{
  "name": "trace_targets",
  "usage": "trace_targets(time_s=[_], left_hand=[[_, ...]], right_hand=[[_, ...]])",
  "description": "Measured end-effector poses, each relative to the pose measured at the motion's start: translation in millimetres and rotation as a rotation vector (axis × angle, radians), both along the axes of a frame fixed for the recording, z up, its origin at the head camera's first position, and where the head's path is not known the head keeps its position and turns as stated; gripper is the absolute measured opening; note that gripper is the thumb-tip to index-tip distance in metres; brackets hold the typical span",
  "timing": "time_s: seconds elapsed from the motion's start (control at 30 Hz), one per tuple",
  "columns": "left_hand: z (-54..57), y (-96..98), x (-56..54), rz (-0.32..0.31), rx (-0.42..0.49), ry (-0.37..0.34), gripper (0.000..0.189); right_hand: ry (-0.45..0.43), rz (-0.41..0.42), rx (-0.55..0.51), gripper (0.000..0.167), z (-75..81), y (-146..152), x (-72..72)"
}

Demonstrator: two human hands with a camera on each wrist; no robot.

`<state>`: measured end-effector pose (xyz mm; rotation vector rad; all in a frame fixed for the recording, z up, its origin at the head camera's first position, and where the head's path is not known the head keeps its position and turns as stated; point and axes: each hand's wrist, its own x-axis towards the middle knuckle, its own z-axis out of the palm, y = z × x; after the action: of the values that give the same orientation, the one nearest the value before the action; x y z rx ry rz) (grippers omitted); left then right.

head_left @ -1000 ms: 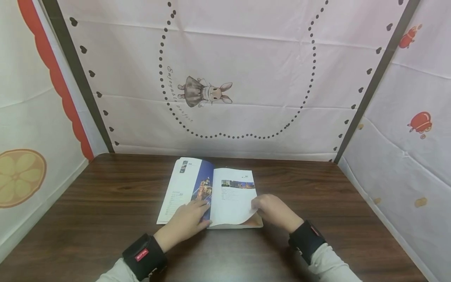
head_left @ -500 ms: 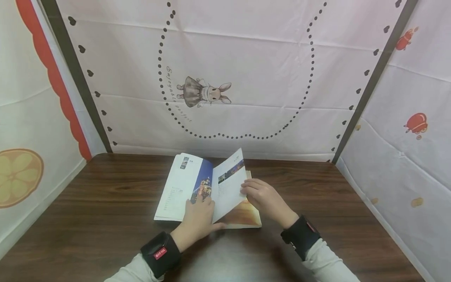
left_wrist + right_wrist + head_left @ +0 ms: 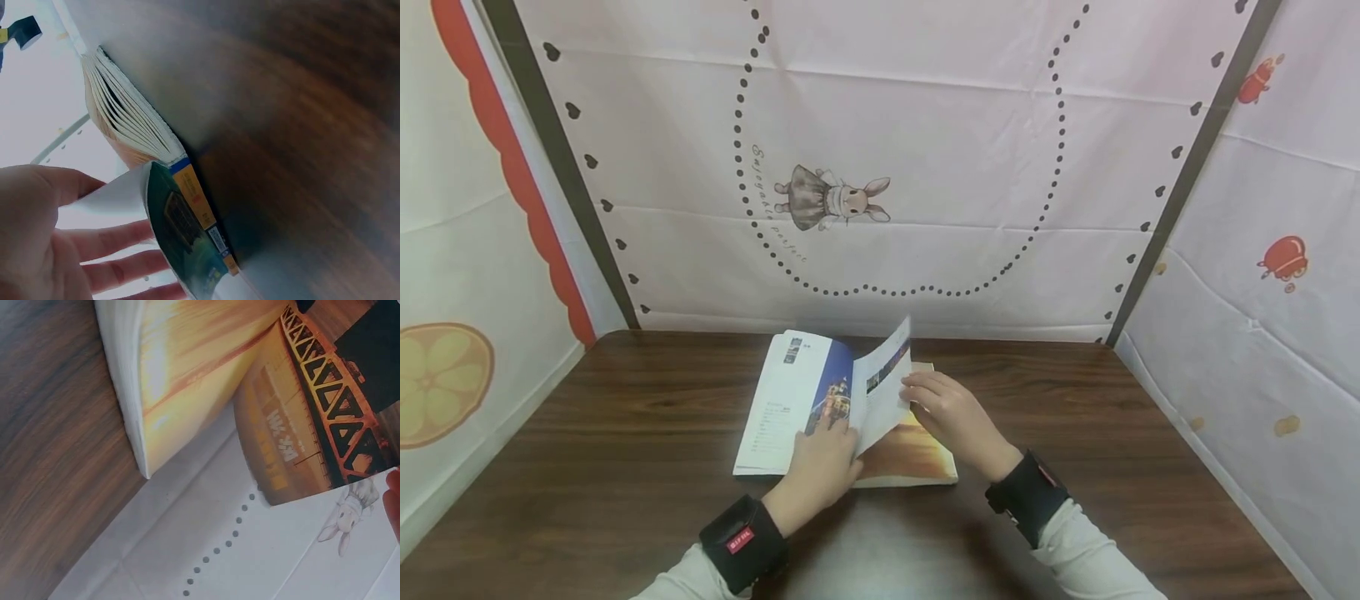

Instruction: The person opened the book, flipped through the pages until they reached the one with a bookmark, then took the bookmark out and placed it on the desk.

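An open book (image 3: pixel 775 408) lies on the table, its left page white with a blue night-scene photo along the inner side. My left hand (image 3: pixel 820 462) rests across the inner part of that page, fingers extended. In the left wrist view its fingers (image 3: pixel 119 240) are spread over the book, and the spine (image 3: pixel 197 200) shows. My right hand (image 3: pixel 955 417) pinches the outer edge of a raised page (image 3: pixel 883 396), which stands tilted. The right wrist view shows this page's bridge photo (image 3: pixel 325 400); most of the hand is out of that view. Below lies an orange picture page (image 3: pixel 913 454).
The brown wooden table (image 3: pixel 662 425) extends around the book on all sides. Behind it hangs a pale cloth (image 3: pixel 962 167) with a printed rabbit, and more printed cloth (image 3: pixel 1240 317) covers the right side.
The right page has been lifted and tilted leftward by my right hand, baring the orange page beneath. My left hand has shifted right towards the fold.
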<state>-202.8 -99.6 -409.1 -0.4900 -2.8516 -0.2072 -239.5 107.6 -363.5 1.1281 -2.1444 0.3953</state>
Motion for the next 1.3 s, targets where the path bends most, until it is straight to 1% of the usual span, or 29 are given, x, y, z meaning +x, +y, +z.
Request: trace_targets(time_s=[0.03, 0.07, 0.13, 0.17, 0.27, 0.33, 0.4, 0.47, 0.5, 0.57, 0.67, 0.73, 0.8, 0.87, 0.9, 0.93, 0.97, 1.0, 1.07, 1.13, 1.17, 1.2, 1.23, 1.27, 1.3], left_hand=[[0.6, -1.1, 0.6, 0.001, 0.016, 0.011, 0.029], [1.3, -2.5, 1.2, 0.003, 0.033, 0.028, 0.026], [2.4, -5.7, 1.1, 0.000, 0.093, 0.085, 0.022], [3.7, -7.6, 1.3, 0.005, 0.124, 0.105, 0.020], [8.5, -14.2, 0.0, 0.024, 0.237, 0.148, 0.019], [13.3, -19.1, -1.0, 0.045, 0.317, 0.148, 0.031], [17.7, -24.4, -1.9, 0.069, 0.393, 0.164, 0.061], [21.1, -29.6, -1.3, 0.087, 0.444, 0.189, 0.088], [22.1, -32.1, -0.5, 0.089, 0.466, 0.202, 0.093], [22.9, -36.7, 0.7, 0.085, 0.462, 0.249, 0.100], [21.1, -42.6, 2.0, 0.064, 0.384, 0.326, 0.103], [18.9, -45.8, 2.4, 0.058, 0.320, 0.381, 0.103], [16.3, -47.9, 1.6, 0.059, 0.260, 0.421, 0.102], [13.2, -47.5, 0.1, 0.059, 0.207, 0.430, 0.098], [11.9, -46.7, -0.8, 0.050, 0.172, 0.428, 0.094], [10.2, -45.6, -2.2, 0.028, 0.135, 0.420, 0.088], [9.2, -44.0, -2.9, 0.000, 0.085, 0.397, 0.083], [8.6, -42.0, -3.0, -0.042, 0.035, 0.352, 0.080], [8.2, -37.6, -1.5, -0.154, -0.044, 0.211, 0.073], [8.0, -33.5, 1.2, -0.246, -0.095, 0.044, 0.065], [8.4, -31.7, 3.2, -0.269, -0.106, -0.035, 0.062], [8.6, -30.5, 4.6, -0.277, -0.100, -0.097, 0.058], [8.4, -29.7, 5.9, -0.271, -0.087, -0.133, 0.051], [7.9, -29.3, 6.7, -0.253, -0.081, -0.146, 0.046], [7.4, -29.2, 7.1, -0.234, -0.066, -0.144, 0.041]], right_hand=[[-0.019, -0.008, -0.007, 0.037, -0.9, 1, 0.1], [-0.061, -0.025, -0.002, 0.044, -1.3, 3, 0.5], [-0.176, -0.070, 0.047, 0.057, -3.4, 7, 0.3], [-0.249, -0.095, 0.099, 0.061, -4.3, 9, 0.3], [-0.518, -0.164, 0.315, 0.071, -9.5, 16, -0.9], [-0.654, -0.175, 0.430, 0.076, -15.4, 19, -3.1], [-0.756, -0.180, 0.482, 0.083, -21.5, 21, -5.1], [-0.799, -0.169, 0.495, 0.088, -26.4, 22, -7.3], [-0.802, -0.166, 0.502, 0.088, -28.2, 22, -8.4], [-0.798, -0.157, 0.524, 0.087, -31.0, 21, -10.7], [-0.787, -0.151, 0.562, 0.082, -32.6, 20, -13.6], [-0.794, -0.153, 0.580, 0.080, -33.4, 19, -15.9], [-0.809, -0.152, 0.585, 0.080, -33.5, 19, -18.1], [-0.822, -0.150, 0.591, 0.080, -33.6, 19, -19.6], [-0.821, -0.150, 0.594, 0.080, -33.3, 19, -20.2], [-0.823, -0.149, 0.595, 0.080, -33.1, 19, -20.8], [-0.820, -0.146, 0.596, 0.080, -32.8, 19, -21.4], [-0.816, -0.144, 0.598, 0.080, -32.7, 19, -21.9], [-0.808, -0.139, 0.604, 0.080, -32.6, 19, -22.9], [-0.806, -0.129, 0.611, 0.079, -32.7, 19, -23.6], [-0.809, -0.127, 0.617, 0.079, -32.8, 19, -23.9], [-0.810, -0.127, 0.624, 0.079, -32.9, 19, -24.4], [-0.809, -0.123, 0.628, 0.078, -32.7, 19, -24.9], [-0.812, -0.122, 0.634, 0.078, -32.3, 19, -25.5], [-0.814, -0.119, 0.637, 0.077, -31.9, 19, -26.1]])
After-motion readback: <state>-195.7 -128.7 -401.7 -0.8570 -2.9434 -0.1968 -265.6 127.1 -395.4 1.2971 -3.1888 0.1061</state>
